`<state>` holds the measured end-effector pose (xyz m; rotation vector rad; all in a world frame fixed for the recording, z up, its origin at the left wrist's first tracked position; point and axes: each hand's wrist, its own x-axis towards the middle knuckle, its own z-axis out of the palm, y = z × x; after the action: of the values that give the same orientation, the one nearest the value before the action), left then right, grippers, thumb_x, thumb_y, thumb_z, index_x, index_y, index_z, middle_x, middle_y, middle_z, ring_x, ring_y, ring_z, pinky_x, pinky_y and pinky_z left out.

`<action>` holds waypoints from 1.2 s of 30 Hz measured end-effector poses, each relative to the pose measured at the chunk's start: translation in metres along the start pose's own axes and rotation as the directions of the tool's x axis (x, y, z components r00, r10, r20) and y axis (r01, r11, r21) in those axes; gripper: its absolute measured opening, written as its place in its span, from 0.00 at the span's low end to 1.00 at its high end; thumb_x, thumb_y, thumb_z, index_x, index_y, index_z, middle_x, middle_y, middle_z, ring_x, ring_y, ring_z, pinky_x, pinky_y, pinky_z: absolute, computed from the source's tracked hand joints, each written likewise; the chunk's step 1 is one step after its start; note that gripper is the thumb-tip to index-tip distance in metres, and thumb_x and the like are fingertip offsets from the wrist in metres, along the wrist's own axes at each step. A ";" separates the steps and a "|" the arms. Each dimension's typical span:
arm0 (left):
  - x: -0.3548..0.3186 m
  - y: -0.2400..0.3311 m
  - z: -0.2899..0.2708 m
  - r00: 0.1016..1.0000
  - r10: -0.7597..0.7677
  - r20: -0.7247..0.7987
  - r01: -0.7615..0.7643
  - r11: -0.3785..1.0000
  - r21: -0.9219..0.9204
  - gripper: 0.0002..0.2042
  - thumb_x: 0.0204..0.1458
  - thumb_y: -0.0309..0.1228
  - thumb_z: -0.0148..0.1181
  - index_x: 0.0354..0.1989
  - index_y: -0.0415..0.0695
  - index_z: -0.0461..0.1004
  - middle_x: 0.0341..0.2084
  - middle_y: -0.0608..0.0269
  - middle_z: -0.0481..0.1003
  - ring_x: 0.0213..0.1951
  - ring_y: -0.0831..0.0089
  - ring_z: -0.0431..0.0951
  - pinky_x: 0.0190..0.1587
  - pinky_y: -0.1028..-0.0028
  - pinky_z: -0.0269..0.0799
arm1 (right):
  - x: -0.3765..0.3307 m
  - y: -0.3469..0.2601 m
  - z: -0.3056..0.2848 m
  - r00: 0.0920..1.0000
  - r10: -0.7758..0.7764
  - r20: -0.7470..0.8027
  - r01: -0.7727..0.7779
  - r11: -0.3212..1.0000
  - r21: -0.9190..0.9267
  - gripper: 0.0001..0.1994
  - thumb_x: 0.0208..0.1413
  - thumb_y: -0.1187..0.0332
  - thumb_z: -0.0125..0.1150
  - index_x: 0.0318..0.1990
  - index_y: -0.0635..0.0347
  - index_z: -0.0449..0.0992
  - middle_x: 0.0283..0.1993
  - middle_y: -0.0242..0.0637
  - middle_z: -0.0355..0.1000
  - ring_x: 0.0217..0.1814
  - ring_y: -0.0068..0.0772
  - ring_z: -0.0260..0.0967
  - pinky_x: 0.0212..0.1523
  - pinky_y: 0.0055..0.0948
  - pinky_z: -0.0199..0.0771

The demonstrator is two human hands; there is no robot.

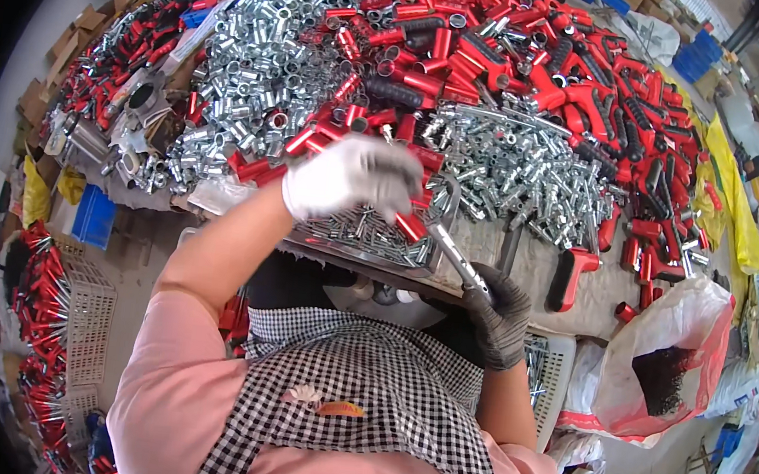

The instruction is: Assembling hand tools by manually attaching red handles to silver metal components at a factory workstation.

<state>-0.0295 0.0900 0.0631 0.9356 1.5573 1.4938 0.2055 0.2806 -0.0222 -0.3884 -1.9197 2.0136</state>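
Observation:
My right hand [498,319], in a grey glove, is closed round the lower end of a silver metal tube [458,259] with small dark slots. The tube slants up and left, and its upper end meets a short red cylinder [411,228]. I cannot tell whether the two are joined. My left hand [353,179], in a white glove, hovers just above that cylinder, over a shallow metal tray [443,208] of small silver parts. Motion blurs its fingers, so whether they hold anything is unclear.
Heaped across the bench are silver rings [263,67], silver fittings [517,164], and red and black handles [597,103]. One red handle [571,278] lies near the front edge. An open white sack [665,332] stands right; crates [89,318] of red parts stand left.

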 end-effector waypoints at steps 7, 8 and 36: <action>-0.051 -0.013 0.048 0.992 -0.079 0.096 0.032 0.908 0.419 0.16 0.42 0.30 0.71 0.42 0.40 0.81 0.36 0.56 0.81 0.38 0.68 0.82 0.45 0.72 0.75 | 0.007 0.002 0.023 0.949 -0.111 0.294 0.132 0.990 -0.053 0.35 0.46 0.70 0.74 0.63 0.63 0.64 0.38 0.40 0.79 0.38 0.27 0.76 0.37 0.25 0.75; -0.053 -0.015 0.047 0.993 -0.077 0.090 0.033 0.907 0.419 0.16 0.42 0.30 0.71 0.42 0.40 0.81 0.36 0.56 0.81 0.38 0.68 0.82 0.45 0.72 0.75 | 0.007 -0.003 0.024 0.925 -0.156 0.347 0.235 0.952 -0.199 0.37 0.45 0.70 0.74 0.63 0.61 0.63 0.38 0.39 0.79 0.39 0.26 0.76 0.37 0.25 0.75; 0.115 0.041 -0.006 0.979 0.100 0.176 -0.201 0.583 0.787 0.21 0.54 0.46 0.60 0.45 0.40 0.78 0.39 0.48 0.78 0.41 0.54 0.79 0.45 0.62 0.74 | 0.068 0.049 0.022 0.996 -0.088 -0.015 0.089 0.977 0.195 0.17 0.50 0.73 0.71 0.48 0.66 0.77 0.42 0.36 0.78 0.44 0.25 0.74 0.47 0.27 0.75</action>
<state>-0.0851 0.1920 0.0999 1.6657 2.1499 0.7372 0.1318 0.2874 -0.0675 -0.2539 -1.6841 2.1151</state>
